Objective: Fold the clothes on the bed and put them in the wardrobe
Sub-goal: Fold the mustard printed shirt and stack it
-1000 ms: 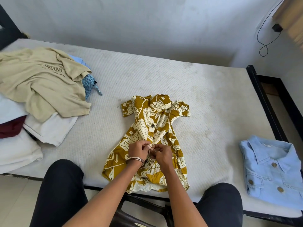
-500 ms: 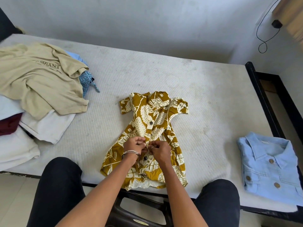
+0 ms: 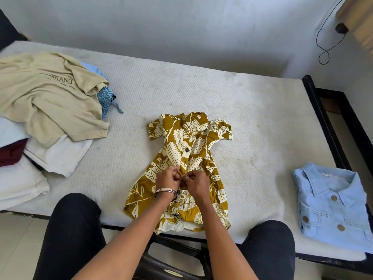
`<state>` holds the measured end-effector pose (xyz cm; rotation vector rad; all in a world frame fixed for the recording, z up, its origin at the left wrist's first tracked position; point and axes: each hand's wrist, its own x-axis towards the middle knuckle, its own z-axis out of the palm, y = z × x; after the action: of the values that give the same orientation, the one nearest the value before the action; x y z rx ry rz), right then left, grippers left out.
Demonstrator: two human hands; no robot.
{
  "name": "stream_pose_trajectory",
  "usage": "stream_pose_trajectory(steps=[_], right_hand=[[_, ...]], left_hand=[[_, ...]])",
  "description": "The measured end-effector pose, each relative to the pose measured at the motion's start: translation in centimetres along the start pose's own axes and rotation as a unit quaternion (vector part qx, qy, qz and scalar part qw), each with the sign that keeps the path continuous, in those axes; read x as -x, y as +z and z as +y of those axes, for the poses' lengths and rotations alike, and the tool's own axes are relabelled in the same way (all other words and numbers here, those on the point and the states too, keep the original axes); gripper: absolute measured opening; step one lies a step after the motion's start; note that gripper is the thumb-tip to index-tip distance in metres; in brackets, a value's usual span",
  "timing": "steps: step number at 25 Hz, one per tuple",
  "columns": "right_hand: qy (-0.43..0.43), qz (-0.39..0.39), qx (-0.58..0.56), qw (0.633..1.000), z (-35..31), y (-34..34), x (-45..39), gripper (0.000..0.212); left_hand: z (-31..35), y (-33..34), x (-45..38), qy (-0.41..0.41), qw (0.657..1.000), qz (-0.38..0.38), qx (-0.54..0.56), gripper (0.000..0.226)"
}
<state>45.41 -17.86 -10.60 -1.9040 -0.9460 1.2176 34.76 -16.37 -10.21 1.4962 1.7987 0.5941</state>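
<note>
One small mustard dress [image 3: 187, 158] with a cream leaf print lies flat on the bed [image 3: 232, 102], collar toward the wall and hem at the near edge. One folded blue shirt [image 3: 331, 207] rests well to the right of the dress, and to its left sits one loose pile of clothes [image 3: 46, 110] with a beige t-shirt [image 3: 50, 98] on top; I can make out white, maroon and blue-patterned pieces beneath but cannot count them surely. Both hands meet at the dress's waist, over the button line: the left hand [image 3: 167, 179], with bangles on its wrist, and the right hand [image 3: 194, 183], wearing a ring, each pinch the fabric with curled fingers, knuckles nearly touching. Compared with a second ago, the hands sit at the same spot on the dress, and the dress lies as it did.
</note>
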Motion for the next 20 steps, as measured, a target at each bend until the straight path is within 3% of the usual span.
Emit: stream_pose_trajectory(steps=[4,7,8,10,11,13,14,15,17,18,20], right_hand=[[-0.032,0.034,0.025,0.999,0.1,0.3,0.3,0.007],[-0.036,0.039,0.018,0.998,0.2,0.1,0.3,0.013],[-0.039,0.038,0.01,0.998,0.1,-0.1,0.4,0.017],[-0.038,0.02,0.008,0.999,0.0,-0.3,0.2,0.021],[-0.032,0.004,0.007,0.999,-0.2,-0.4,0.1,0.023],[-0.029,-0.033,0.001,0.999,-0.2,-0.5,-0.1,0.029],[-0.027,-0.043,0.011,0.999,0.0,-0.5,-0.3,0.032],[-0.023,-0.054,0.025,0.998,0.2,-0.5,-0.4,0.035],[0.006,-0.08,0.058,0.995,1.0,-0.3,-0.4,0.037],[0.02,-0.096,0.067,0.993,1.2,0.0,-0.3,0.035],[0.007,-0.128,0.12,0.984,1.3,0.8,-0.4,0.024]], left_hand=[[0.4,-0.1,-0.1,-0.021,0.999,0.034,0.005,0.03],[0.2,-0.1,-0.6,-0.124,0.989,-0.002,0.086,0.03],[0.3,-0.2,-0.9,-0.181,0.968,-0.024,0.172,0.03],[1.0,-1.0,-0.8,-0.274,0.892,-0.068,0.353,0.025],[1.2,-1.3,-0.6,-0.298,0.866,-0.08,0.393,0.022],[0.8,-1.4,-0.7,-0.322,0.855,-0.085,0.398,0.016],[0.4,-1.3,-0.9,-0.323,0.866,-0.08,0.373,0.014],[-0.2,-1.2,-1.2,-0.312,0.897,-0.067,0.307,0.015],[-0.8,-1.0,-1.6,-0.209,0.976,-0.008,0.054,0.023],[-0.9,-0.9,-1.9,-0.111,0.993,0.022,-0.041,0.024],[-0.6,-0.2,-2.5,0.06,0.994,-0.004,-0.093,0.025]])
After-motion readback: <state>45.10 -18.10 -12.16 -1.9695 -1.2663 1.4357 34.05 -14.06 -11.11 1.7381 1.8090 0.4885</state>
